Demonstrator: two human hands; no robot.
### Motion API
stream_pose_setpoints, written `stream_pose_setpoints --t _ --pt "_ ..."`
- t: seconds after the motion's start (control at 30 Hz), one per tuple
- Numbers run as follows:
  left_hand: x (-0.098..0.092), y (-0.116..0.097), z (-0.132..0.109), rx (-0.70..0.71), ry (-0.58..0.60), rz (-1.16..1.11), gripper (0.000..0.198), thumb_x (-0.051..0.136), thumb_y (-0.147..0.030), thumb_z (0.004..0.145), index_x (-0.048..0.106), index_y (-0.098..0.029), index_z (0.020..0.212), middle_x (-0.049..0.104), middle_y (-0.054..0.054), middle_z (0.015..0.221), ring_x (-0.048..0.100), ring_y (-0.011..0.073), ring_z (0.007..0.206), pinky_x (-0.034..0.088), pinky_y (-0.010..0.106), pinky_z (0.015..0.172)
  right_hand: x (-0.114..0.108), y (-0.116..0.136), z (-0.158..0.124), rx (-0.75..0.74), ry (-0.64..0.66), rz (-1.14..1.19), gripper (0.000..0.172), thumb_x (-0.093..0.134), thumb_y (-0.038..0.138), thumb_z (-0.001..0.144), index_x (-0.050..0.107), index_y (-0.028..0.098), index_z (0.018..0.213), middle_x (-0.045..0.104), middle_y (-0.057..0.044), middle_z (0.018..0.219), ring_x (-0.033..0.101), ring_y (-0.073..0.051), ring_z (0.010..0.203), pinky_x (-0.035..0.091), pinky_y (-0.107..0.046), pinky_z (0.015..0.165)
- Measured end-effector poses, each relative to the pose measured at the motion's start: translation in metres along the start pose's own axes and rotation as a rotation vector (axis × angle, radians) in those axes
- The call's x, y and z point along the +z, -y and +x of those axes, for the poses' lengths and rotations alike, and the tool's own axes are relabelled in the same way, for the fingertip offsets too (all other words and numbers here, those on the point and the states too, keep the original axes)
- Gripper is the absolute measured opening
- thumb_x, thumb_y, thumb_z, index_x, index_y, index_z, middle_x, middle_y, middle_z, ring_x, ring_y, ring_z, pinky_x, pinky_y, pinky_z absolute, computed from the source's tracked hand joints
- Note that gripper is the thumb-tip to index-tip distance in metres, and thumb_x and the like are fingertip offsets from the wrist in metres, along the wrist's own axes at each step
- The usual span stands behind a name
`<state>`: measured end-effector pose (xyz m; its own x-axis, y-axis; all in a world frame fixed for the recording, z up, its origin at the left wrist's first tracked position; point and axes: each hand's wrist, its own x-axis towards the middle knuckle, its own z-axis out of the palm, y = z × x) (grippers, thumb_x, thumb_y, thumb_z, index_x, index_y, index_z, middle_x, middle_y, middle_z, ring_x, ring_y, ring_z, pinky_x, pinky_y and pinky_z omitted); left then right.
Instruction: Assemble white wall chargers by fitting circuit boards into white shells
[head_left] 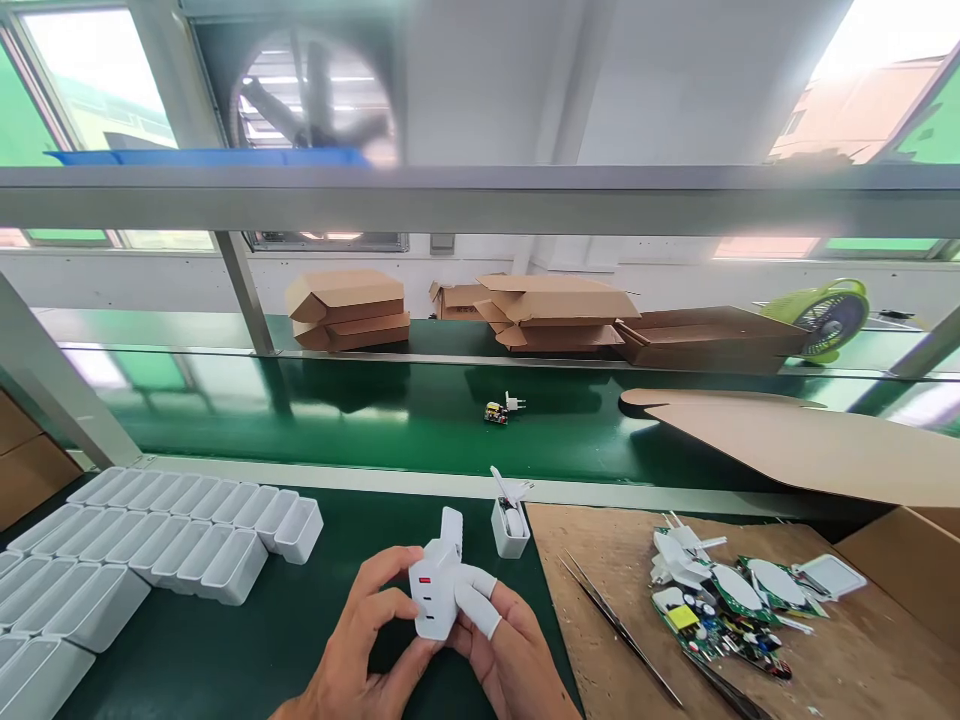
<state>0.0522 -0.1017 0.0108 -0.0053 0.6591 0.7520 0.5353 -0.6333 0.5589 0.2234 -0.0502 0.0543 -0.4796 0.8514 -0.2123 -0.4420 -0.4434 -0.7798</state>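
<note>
Low in the middle of the view, both hands hold a white plug charger (433, 592) with a red-marked slot and darker port openings on its face. My left hand (367, 625) pinches its left side between thumb and fingers. White covers sit on two fingers of my right hand (504, 640), which grips the charger's right side. A narrow white piece (451, 527) stands up from the charger's top; whether it is joined on cannot be seen. Just beyond the hands stands a white open housing (511, 530) with parts sticking out of it.
Rows of white housings (180, 530) stand at left. On a brown board (600, 560) at right lie tweezers (619, 625) and a pile of circuit boards (724, 610). A small circuit board (496, 412) rests on the green belt (360, 430). Cardboard (810, 435) juts in from the right.
</note>
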Motion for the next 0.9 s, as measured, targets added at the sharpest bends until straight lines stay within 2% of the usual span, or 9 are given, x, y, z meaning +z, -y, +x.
stream_pose_setpoints --t 0.2,0.37,0.47,0.6,0.8,0.87,0.9 --pt "-0.003 -0.004 0.006 0.077 0.003 0.084 0.022 0.064 -0.005 0.095 0.06 -0.021 0.108 0.061 0.018 0.138 0.066 0.0272 0.124 0.062 0.037 0.099 -0.004 -0.003 0.002 0.008 -0.005 0.009 0.049 0.098 0.053 0.065 0.085 0.02 0.099 0.081 -0.012 0.106 0.07 -0.034 0.115 0.051 -0.051 0.108" --pt "-0.004 -0.009 0.012 0.173 -0.017 0.166 0.022 0.063 -0.003 0.096 0.064 -0.017 0.112 0.062 0.02 0.136 0.065 0.0305 0.125 0.063 0.041 0.098 -0.008 -0.01 0.007 -0.013 -0.029 0.018 0.053 0.099 0.054 0.061 0.084 0.019 0.098 0.081 -0.013 0.101 0.071 -0.035 0.111 0.053 -0.054 0.104" --pt "-0.006 -0.01 0.014 0.21 0.015 0.212 0.023 0.062 0.0 0.095 0.066 -0.017 0.11 0.058 0.02 0.139 0.063 0.0318 0.128 0.062 0.042 0.099 -0.005 -0.007 0.004 0.0 -0.018 0.016 0.049 0.098 0.053 0.065 0.084 0.019 0.098 0.081 -0.012 0.099 0.071 -0.035 0.111 0.053 -0.053 0.104" --pt "-0.007 -0.01 0.013 0.182 0.004 0.189 0.02 0.061 0.001 0.095 0.063 -0.019 0.098 0.058 0.018 0.139 0.064 0.0297 0.124 0.063 0.039 0.096 0.0 -0.002 -0.001 0.012 -0.003 0.013 0.047 0.097 0.052 0.068 0.085 0.019 0.098 0.081 -0.011 0.101 0.071 -0.034 0.111 0.052 -0.052 0.106" --pt "-0.005 -0.008 0.008 0.132 -0.03 0.15 0.022 0.065 -0.001 0.093 0.057 -0.02 0.098 0.063 0.018 0.136 0.067 0.0286 0.124 0.062 0.038 0.099 -0.006 -0.006 0.004 0.006 -0.005 -0.02 0.054 0.095 0.058 0.067 0.084 0.018 0.103 0.081 -0.012 0.101 0.072 -0.035 0.108 0.054 -0.053 0.102" --pt "-0.004 -0.005 0.006 0.097 -0.018 0.149 0.023 0.064 -0.003 0.093 0.058 -0.02 0.107 0.064 0.019 0.137 0.066 0.0288 0.127 0.061 0.039 0.102 -0.009 -0.009 0.006 -0.024 -0.03 -0.08 0.057 0.095 0.06 0.067 0.083 0.019 0.104 0.081 -0.012 0.099 0.072 -0.035 0.106 0.056 -0.052 0.1" --pt "-0.004 -0.003 0.005 0.079 -0.004 0.157 0.028 0.064 -0.004 0.094 0.058 -0.018 0.118 0.064 0.02 0.138 0.065 0.0293 0.129 0.061 0.041 0.104 -0.011 -0.01 0.006 -0.056 -0.044 -0.125 0.056 0.095 0.058 0.068 0.083 0.019 0.106 0.08 -0.011 0.099 0.072 -0.035 0.106 0.057 -0.051 0.099"
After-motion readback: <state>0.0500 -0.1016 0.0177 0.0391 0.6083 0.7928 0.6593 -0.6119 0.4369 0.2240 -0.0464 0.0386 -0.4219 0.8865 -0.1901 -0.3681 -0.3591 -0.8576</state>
